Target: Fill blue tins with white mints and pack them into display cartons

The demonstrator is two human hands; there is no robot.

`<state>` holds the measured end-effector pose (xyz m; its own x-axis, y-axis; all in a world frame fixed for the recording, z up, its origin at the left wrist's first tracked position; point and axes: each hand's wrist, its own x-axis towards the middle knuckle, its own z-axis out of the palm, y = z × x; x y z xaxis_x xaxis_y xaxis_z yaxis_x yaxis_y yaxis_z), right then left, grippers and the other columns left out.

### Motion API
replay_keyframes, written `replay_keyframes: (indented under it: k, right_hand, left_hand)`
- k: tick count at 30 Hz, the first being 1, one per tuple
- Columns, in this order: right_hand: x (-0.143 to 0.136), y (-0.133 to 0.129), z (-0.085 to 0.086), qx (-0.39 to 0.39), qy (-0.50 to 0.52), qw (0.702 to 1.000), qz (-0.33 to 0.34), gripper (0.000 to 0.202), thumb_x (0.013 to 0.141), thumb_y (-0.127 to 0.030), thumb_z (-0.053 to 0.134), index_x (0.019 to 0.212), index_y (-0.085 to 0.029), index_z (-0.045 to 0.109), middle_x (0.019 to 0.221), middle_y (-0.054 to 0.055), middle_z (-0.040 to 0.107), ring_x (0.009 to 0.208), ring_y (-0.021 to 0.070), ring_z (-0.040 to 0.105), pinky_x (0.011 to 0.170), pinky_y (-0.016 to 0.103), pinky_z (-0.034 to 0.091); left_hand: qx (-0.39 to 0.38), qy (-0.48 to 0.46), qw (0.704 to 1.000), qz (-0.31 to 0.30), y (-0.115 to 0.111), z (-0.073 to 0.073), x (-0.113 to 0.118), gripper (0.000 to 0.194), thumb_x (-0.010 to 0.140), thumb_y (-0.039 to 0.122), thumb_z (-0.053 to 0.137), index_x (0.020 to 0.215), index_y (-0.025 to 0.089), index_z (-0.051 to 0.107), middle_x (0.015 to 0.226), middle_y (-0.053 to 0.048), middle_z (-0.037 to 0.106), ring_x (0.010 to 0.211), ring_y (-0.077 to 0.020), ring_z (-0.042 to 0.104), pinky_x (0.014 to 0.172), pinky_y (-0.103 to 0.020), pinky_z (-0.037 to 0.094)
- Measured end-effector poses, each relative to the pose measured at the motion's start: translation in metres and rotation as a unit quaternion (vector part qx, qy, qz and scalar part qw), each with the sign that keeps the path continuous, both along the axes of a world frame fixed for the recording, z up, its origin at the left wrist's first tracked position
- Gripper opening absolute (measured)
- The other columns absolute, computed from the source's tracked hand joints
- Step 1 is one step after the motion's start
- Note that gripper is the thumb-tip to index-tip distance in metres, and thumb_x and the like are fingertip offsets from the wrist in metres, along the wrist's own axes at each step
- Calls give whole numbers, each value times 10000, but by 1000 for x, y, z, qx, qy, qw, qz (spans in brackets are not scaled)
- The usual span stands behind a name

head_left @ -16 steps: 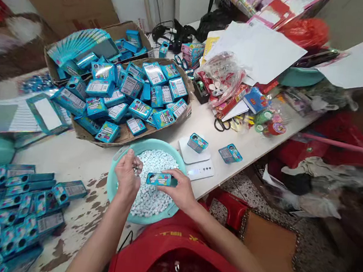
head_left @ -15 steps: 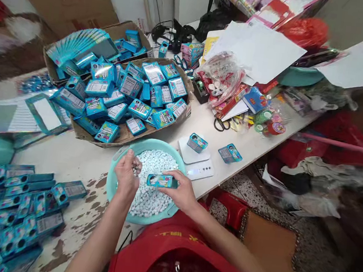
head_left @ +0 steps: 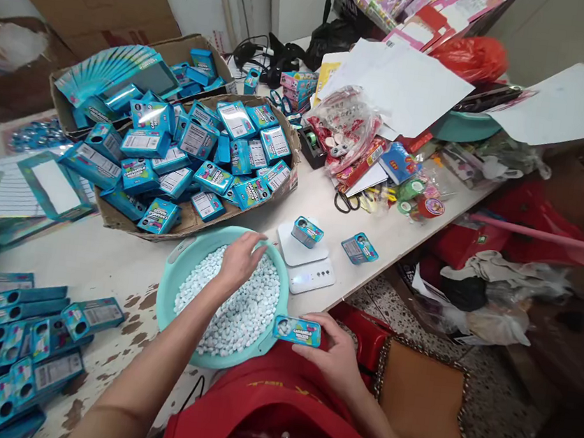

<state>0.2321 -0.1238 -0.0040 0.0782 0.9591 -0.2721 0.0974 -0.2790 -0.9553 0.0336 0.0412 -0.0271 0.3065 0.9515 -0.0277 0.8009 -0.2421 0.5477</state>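
My left hand [head_left: 242,259] is over the far side of a mint-green basin [head_left: 171,283] filled with small white candies [head_left: 238,322]. Its back faces me and its fingers curl downward, so anything inside them is hidden. In my right hand [head_left: 335,356] is a small blue candy box [head_left: 297,331], gripped by one end between thumb and fingers beside the basin's right rim. A white digital scale [head_left: 311,276] stands just beyond the basin, with another blue box [head_left: 307,231] on its plate. One more blue box [head_left: 359,248] lies right of the scale.
A cardboard tray [head_left: 127,225] heaped with blue boxes sits behind the basin. Rows of blue boxes [head_left: 18,349] cover the table's left side. Scissors [head_left: 346,202], plastic bags [head_left: 345,123] and white sheets [head_left: 402,84] lie at the back. A red stool [head_left: 363,332] is right of the table.
My left hand has moved right and away from me across the basin, turning its back up. My right hand has carried the blue box right and nearer my body, off the candies.
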Motion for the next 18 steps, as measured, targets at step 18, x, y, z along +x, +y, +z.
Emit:
replay_keyframes:
  k: [18]
  right_hand:
    - [37,19,-18,-33,-8,988,-152,431,590,-368,802,961,-195,665,913,53,689,835,229,639,779,366,522]
  left_hand:
    - [40,85,988,121,6,73,-35,528,775,516,557,1207,222,476,1077,-64,615,958,-246,608,783,-327,477]
